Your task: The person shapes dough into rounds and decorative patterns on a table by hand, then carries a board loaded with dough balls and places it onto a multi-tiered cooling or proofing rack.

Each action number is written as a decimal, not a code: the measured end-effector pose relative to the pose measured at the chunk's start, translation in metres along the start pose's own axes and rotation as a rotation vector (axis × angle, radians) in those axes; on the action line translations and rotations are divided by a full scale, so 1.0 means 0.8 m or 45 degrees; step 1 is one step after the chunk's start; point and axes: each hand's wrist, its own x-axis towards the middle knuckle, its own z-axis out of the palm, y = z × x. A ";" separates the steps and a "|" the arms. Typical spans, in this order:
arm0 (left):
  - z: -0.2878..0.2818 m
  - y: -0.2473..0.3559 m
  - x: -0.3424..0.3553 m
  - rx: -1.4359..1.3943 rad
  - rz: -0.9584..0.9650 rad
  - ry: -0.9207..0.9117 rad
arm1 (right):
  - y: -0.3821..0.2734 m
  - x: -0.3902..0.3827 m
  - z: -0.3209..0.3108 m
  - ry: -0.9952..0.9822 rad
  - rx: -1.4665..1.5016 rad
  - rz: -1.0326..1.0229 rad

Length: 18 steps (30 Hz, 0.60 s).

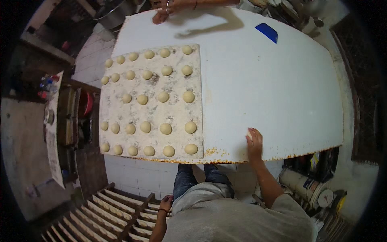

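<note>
My right hand (pixel 254 146) is cupped on the white tabletop (pixel 266 92) near its front edge, fingers curled around a pale dough ball that mostly hides beneath them. Down beside my hip hangs my left hand (pixel 166 203), away from the table; its fingers are too small and partly hidden to read. To the left of my right hand lies a floured board (pixel 173 113) bearing several rows of round dough balls (pixel 190 128), with one gap at the left of the middle row.
Across the table, another person's hand (pixel 160 17) touches the far edge. A blue flat scraper (pixel 267 32) lies at the far right. Below left stands a rack of slatted boards (pixel 109 209). A white cylinder with a dial (pixel 306 185) sits right of my arm.
</note>
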 end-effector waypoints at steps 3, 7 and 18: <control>0.010 0.018 -0.005 -0.049 0.030 0.004 | 0.008 0.066 -0.027 0.230 -0.042 0.112; 0.014 0.034 -0.008 -0.032 -0.064 0.116 | -0.003 0.056 0.003 0.148 -0.094 -0.045; 0.043 0.079 -0.047 -0.066 0.033 0.190 | 0.013 0.019 -0.004 -0.120 -0.057 -0.113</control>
